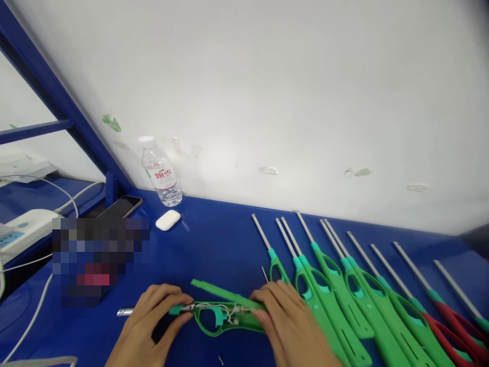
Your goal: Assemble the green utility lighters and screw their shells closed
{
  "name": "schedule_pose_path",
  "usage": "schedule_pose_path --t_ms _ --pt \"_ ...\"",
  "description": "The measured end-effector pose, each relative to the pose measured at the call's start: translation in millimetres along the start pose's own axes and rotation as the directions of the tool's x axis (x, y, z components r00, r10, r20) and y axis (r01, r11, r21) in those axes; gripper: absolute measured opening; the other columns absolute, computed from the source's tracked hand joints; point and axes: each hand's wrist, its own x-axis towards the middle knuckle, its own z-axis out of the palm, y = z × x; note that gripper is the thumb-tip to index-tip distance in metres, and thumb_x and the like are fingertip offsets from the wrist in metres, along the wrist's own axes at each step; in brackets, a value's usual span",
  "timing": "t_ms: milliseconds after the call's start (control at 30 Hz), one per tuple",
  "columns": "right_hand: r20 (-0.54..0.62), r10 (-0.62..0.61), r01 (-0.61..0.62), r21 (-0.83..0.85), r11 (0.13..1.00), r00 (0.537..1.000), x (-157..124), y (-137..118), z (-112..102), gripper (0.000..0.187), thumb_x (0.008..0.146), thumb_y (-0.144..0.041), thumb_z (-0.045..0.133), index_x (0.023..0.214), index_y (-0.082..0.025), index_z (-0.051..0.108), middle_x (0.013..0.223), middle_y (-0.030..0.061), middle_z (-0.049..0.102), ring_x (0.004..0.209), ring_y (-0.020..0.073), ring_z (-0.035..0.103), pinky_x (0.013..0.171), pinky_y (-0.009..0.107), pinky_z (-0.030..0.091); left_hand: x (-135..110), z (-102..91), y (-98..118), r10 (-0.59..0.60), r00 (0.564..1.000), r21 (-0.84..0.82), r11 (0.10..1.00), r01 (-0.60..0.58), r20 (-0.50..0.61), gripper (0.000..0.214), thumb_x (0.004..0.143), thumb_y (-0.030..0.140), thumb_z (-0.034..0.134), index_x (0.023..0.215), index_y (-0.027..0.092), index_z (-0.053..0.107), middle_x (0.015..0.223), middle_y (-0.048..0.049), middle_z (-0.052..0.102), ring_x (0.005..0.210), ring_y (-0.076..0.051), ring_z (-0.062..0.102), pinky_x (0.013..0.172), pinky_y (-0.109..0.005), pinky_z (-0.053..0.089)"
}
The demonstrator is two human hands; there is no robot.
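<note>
An opened green long-reach lighter (248, 322) lies across the front of the blue table. Thin wires and small parts show inside its handle, next to a teal trigger (220, 316). My left hand (147, 326) pinches it at the teal collar, and the silver tube (125, 312) sticks out to the left beyond the hand. My right hand (292, 323) is closed around the handle end. A loose green shell half (219, 291) slants above the open body, its right end under my right fingers. Whether the shell halves touch there is hidden.
Several assembled green lighters (326, 316) and red ones (454, 318) lie in a row at right. A water bottle (162, 178), white case (168, 220), phone (121, 208) and power strip (28, 232) are at left. Small screws (220, 360) lie on the blue table (214, 244).
</note>
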Motion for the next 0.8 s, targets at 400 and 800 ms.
schedule_pose_path --t_ms 400,800 --pt "-0.125 -0.008 0.020 0.089 0.996 0.992 -1 0 -1 0.030 0.118 -0.022 0.043 0.120 -0.026 0.072 0.088 -0.0002 0.078 0.076 0.0196 0.073 0.081 0.034 0.057 5 1.4 4 -0.002 0.999 -0.005 1.000 0.001 -0.047 0.029 0.105 0.060 0.069 0.110 0.035 0.082 0.107 0.0003 0.080 0.097 -0.020 0.079 0.086 -0.027 0.066" --pt "-0.052 -0.103 0.104 0.020 0.994 0.993 10 -10 -12 0.041 0.118 -0.021 0.037 0.088 -0.024 0.064 0.074 -0.0013 0.063 0.063 0.0179 0.061 0.066 0.033 0.045 13 -4.7 16 0.006 0.986 0.031 1.000 -0.001 -0.169 0.036 0.109 0.066 0.060 0.106 0.036 0.081 0.102 0.0036 0.078 0.093 -0.016 0.076 0.083 -0.024 0.062"
